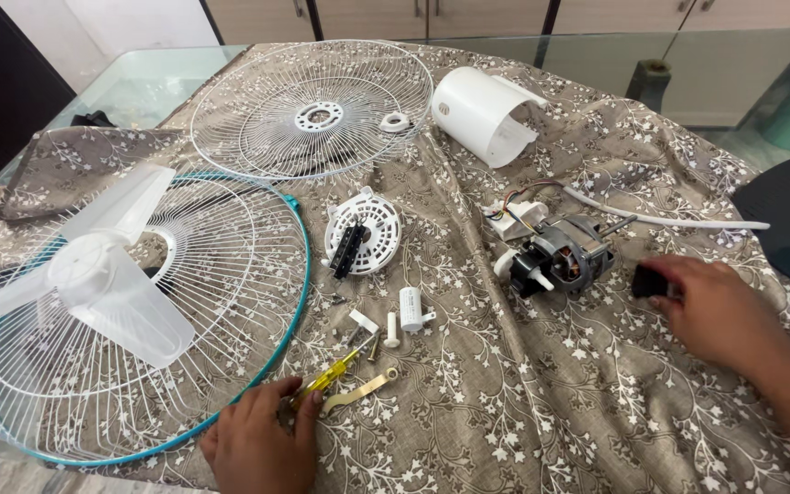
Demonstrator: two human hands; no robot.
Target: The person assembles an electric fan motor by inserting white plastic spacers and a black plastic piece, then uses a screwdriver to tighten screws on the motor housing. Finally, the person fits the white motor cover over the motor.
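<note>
Two hands rest on the floral-clothed glass tabletop (523, 402), open cloth between them. Left hand (258, 444), by the teal-rimmed white wire guard (258, 366), closes its grip on a yellow-handled screwdriver (326, 377). Right hand (715, 306) pinches a small black part (648, 281) beside the grey fan motor (561, 256).

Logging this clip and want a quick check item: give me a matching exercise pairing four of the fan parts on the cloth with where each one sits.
Things:
1. screwdriver
2. small black part
3. fan blade
4. white motor cover

Places:
A. far side of the cloth, right of the white grille
B. in the right hand
C. on the teal-rimmed grille
D. by the left hand

Pairs: 1-D, 2-B, 3-C, 4-A
</note>
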